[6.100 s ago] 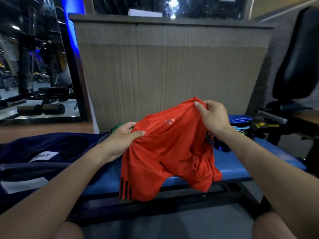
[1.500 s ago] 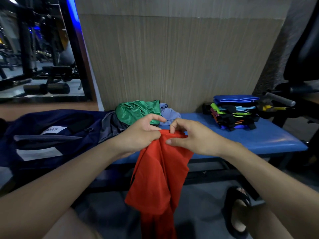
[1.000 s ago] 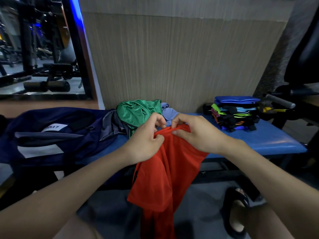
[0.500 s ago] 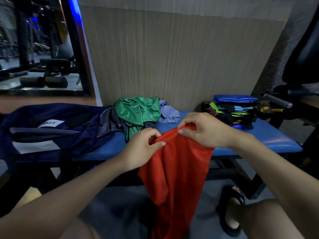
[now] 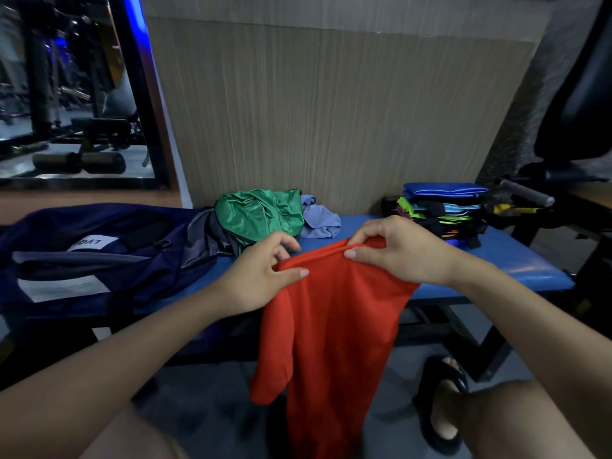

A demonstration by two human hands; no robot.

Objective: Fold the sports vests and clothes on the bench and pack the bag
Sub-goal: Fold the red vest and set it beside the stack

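Over the front edge of the blue bench I have a red shirt held up by its top edge, the rest of it hanging down in front of the bench towards the floor, one sleeve dangling on the left side. My left hand pinches the fabric's left corner between thumb and fingers, and my right hand has its fingers curled over the top fold with the thumb pressed underneath, so both are closed on the cloth. Behind my hands on the bench lie a crumpled green garment and, just beside it, a pale lilac one (both unfolded). Further right sits a neat stack of folded vests, a blue one on top. At the left end of the bench rests the navy bag, with a white label showing
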